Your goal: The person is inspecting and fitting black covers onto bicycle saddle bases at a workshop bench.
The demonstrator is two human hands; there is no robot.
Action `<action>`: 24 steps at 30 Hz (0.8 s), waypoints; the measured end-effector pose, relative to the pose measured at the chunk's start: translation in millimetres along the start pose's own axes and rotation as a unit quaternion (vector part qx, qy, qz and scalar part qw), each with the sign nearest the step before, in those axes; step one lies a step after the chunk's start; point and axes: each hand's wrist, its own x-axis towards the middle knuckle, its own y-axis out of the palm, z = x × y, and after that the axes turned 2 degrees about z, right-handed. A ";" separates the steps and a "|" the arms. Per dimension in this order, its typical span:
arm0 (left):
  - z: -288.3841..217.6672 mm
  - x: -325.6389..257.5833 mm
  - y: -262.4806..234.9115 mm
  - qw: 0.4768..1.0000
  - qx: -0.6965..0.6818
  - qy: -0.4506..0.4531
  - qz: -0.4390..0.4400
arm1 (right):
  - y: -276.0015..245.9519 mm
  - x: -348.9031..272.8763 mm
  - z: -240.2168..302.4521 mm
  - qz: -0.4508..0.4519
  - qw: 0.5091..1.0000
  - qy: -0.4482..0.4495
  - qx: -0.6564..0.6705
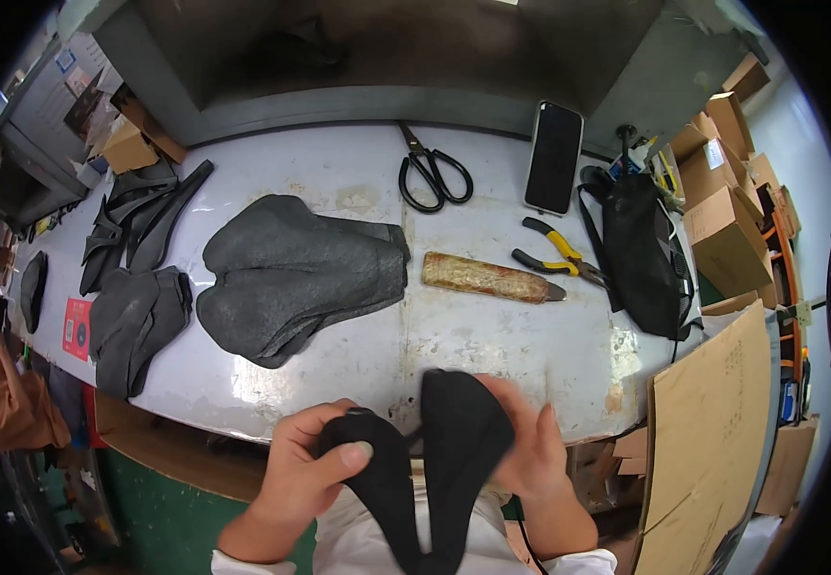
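Observation:
Over the table's front edge I hold a black, two-lobed bicycle saddle cover (461,436), its narrow end pointing down towards me. My left hand (302,470) pinches the left lobe, thumb on top and fingers beneath. Behind the right lobe is my right hand (542,465), closed against it; the lobe hides part of its fingers. Just beyond lies a stack of dark grey pieces of similar two-lobed shape (291,273). A knife with a worn, tape-wrapped handle (482,278) rests to the right of the stack.
Scissors (432,177), a phone (554,158), yellow-black pliers (561,251) and a black bag (637,254) lie on the white table (339,153). More dark pieces (142,326) are at left. Cardboard (707,422) stands at right. Another person (15,402) is at far left.

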 end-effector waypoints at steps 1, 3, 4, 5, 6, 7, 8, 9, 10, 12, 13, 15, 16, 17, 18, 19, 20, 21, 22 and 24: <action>-9.0 0.8 4.9 1.000 -0.002 0.002 0.007 | 4.2 -1.5 6.7 -0.002 1.000 -0.006 -0.004; -32.5 2.4 8.2 0.965 0.199 0.129 0.117 | 9.4 -0.8 14.3 0.215 0.948 0.125 0.198; -46.9 7.1 6.6 0.925 0.272 0.186 0.192 | 1.8 -2.0 13.4 0.232 0.958 0.038 0.166; -56.0 10.2 13.6 0.891 0.295 0.260 0.226 | -6.8 -2.3 11.9 0.248 0.959 -0.050 0.131; -57.7 7.3 12.1 0.855 0.288 0.344 0.260 | -7.8 2.5 10.0 0.260 0.952 -0.107 0.123; -60.1 5.9 12.3 0.810 0.275 0.426 0.296 | -6.7 5.8 11.6 0.267 0.943 -0.167 0.111; -70.8 -2.4 21.5 0.785 0.314 0.438 0.304 | -11.5 2.7 27.0 0.245 0.962 -0.122 -0.008; -70.1 2.8 23.4 0.731 0.319 0.498 0.340 | -3.0 -8.9 32.2 0.164 0.977 -0.119 -0.062; -76.1 -3.6 33.4 0.668 0.397 0.524 0.349 | 1.2 -8.4 44.4 0.136 0.934 -0.189 -0.272; -75.6 -20.3 47.5 0.563 0.502 0.563 0.338 | 14.6 -3.4 62.2 0.059 0.828 -0.273 -0.486; -67.1 -30.4 51.2 0.528 0.533 0.578 0.321 | 14.8 -4.3 66.4 0.064 0.827 -0.277 -0.485; -46.8 -27.3 57.9 0.456 0.549 0.618 0.329 | 11.0 -8.2 75.5 0.114 0.819 -0.343 -0.445; -36.4 -15.5 59.0 0.392 0.549 0.656 0.338 | 15.1 -12.4 74.0 0.090 0.841 -0.360 -0.394; -27.7 -5.3 59.1 0.324 0.549 0.688 0.345 | 19.7 -15.2 70.0 0.054 0.862 -0.360 -0.352; -20.4 -5.2 55.9 0.324 0.554 0.687 0.340 | 22.7 -15.8 71.1 0.052 0.878 -0.346 -0.328; -12.0 -13.5 53.2 0.407 0.562 0.634 0.341 | 24.8 -18.3 72.5 0.051 0.892 -0.332 -0.302; -6.4 -17.7 49.5 0.488 0.564 0.575 0.337 | 21.0 -20.1 74.3 0.058 0.893 -0.329 -0.300; -9.3 -13.4 32.6 0.495 0.561 0.611 0.260 | 13.8 -22.2 78.5 0.089 0.895 -0.314 -0.306; -15.7 -10.4 15.7 0.499 0.551 0.643 0.185 | 7.8 -26.5 82.0 0.114 0.894 -0.299 -0.313; -44.4 -12.7 16.2 0.605 0.626 0.492 -0.025 | 5.0 -26.3 82.4 0.112 0.889 -0.307 -0.321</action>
